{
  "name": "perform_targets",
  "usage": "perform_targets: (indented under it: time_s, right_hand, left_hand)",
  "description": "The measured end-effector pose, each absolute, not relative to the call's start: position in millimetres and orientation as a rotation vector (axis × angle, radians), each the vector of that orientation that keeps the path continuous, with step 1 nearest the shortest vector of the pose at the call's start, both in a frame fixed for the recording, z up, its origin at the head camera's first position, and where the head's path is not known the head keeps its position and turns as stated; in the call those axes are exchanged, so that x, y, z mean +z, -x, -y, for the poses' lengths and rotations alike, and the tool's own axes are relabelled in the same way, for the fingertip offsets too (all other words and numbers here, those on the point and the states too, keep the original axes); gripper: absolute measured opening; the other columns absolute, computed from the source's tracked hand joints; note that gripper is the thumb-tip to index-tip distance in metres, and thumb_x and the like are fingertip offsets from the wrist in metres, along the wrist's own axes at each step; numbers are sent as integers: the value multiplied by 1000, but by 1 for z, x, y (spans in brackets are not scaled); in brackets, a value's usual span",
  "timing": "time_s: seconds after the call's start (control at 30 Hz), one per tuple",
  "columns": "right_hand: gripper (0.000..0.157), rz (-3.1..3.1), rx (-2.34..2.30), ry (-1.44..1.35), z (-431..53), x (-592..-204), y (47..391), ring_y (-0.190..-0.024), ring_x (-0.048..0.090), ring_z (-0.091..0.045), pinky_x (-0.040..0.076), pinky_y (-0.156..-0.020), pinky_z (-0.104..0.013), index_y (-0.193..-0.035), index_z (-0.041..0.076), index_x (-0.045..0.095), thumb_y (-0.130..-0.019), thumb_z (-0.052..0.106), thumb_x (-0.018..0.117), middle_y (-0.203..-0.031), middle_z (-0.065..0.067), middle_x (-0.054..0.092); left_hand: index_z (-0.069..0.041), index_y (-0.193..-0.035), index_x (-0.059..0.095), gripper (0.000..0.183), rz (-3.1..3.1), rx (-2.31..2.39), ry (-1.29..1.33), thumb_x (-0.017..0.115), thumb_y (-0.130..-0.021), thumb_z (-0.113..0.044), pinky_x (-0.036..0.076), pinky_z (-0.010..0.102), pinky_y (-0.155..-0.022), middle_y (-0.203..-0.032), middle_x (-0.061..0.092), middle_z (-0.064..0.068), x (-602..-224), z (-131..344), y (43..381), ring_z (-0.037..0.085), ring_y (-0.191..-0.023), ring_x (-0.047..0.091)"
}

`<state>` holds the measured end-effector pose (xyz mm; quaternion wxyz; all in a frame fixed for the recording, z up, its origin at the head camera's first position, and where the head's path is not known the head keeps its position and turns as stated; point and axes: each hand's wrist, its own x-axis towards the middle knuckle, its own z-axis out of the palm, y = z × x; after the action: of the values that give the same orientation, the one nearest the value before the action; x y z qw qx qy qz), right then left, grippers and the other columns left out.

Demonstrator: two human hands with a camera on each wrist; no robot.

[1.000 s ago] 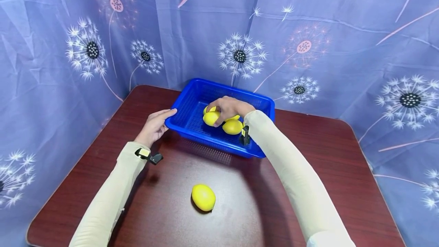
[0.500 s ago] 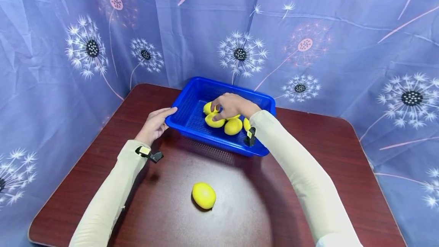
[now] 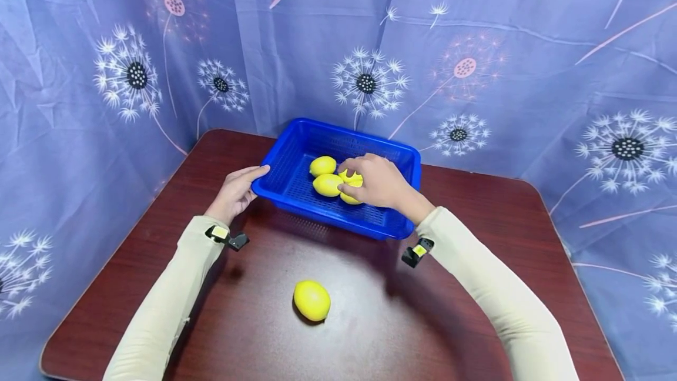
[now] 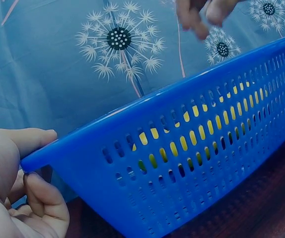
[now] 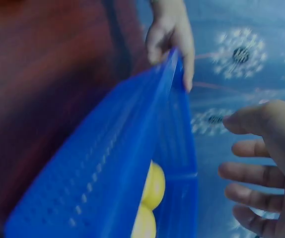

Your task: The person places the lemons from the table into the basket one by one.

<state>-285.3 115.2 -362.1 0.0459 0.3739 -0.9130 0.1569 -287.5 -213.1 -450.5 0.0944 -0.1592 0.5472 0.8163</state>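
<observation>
A blue perforated plastic basket (image 3: 328, 214) stands toward the back of the table. My left hand (image 3: 235, 193) pinches its left end, thumb over the rim and curled fingers below, as the left wrist view confirms. Several yellow lemons (image 3: 322, 166) lie together inside. Over the right part of the basket hovers my right hand (image 3: 383, 181), partly covering some lemons from the head view. Its fingers (image 5: 251, 176) are spread, with nothing between them, above the rim in the right wrist view. One more lemon (image 3: 312, 300) lies on the table in front of the basket.
The dark red-brown wooden table (image 3: 476, 240) has rounded back corners. A blue curtain (image 3: 296, 46) with dandelion prints hangs close behind the basket and along both sides.
My right hand has let go of a lemon at the left of the group, lifted, and drawn back to the right toward me. My left hand keeps its hold on the rim.
</observation>
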Motion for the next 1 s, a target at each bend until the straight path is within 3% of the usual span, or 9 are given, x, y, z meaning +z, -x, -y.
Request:
perform_targets:
  time_s: [0.37,0.7,1.0]
  right_hand:
    - [33,2579,581,-1195,-116,-376,202,-84,65,-15,55,-68,-33,-108,14,75,-88,41,77,-89,5,71]
    - [34,2515,491,-1363,-104,-420,146,-82,67,-12,56,-65,-27,-108,16,74,-88,43,77,-94,5,73]
    - [65,2697,438,-1322,-94,-451,120,-89,70,-14,57,-70,-30,-128,19,67,-86,69,67,-105,1,74]
  left_hand:
    - [-17,-99,72,10,-1641,2409,477,78,-93,-20,59,19,-65,-83,76,-2,-449,214,285,8,-71,72]
    - [-15,-102,72,12,-1619,2429,457,78,-93,-19,60,21,-67,-83,76,-1,-448,213,283,9,-72,73]
    - [-12,-115,64,26,-1644,2398,469,77,-95,-21,60,20,-69,-85,76,-2,-448,213,284,8,-74,73]
